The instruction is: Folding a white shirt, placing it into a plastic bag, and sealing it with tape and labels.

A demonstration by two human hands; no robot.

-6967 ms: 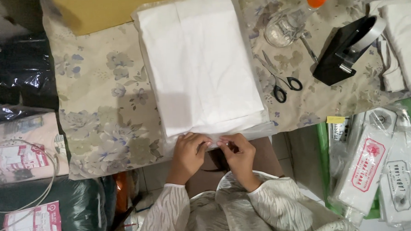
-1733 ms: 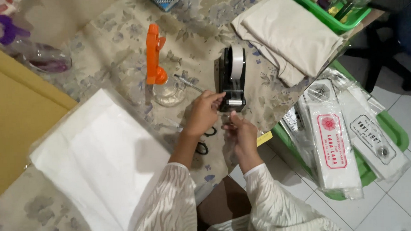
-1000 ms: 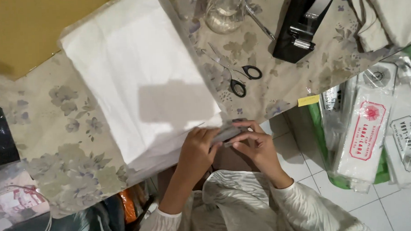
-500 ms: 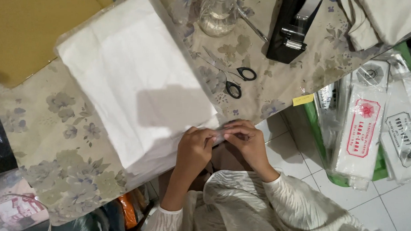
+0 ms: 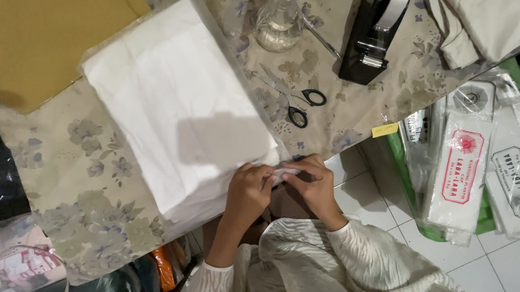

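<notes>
A thick stack of white folded cloth in a clear plastic bag (image 5: 172, 103) lies on the floral tablecloth (image 5: 83, 187), its near corner at the table's edge. My left hand (image 5: 247, 189) and my right hand (image 5: 313, 181) meet at that corner. Between their fingertips they pinch a short strip of clear tape (image 5: 284, 173) against the bag's edge. The fingers hide most of the strip.
Black-handled scissors (image 5: 296, 104), a black tape dispenser (image 5: 374, 35) and a clear bottle (image 5: 279, 24) lie beyond the stack. A brown cardboard sheet (image 5: 32, 44) is at far left. Beige folded cloth (image 5: 486, 11) sits far right. Packs of plastic bags (image 5: 462, 168) fill a green bin on the floor.
Both hands left the tape dispenser and came back to the near corner of the white stack, holding a strip of tape. In the last half second they hardly moved.
</notes>
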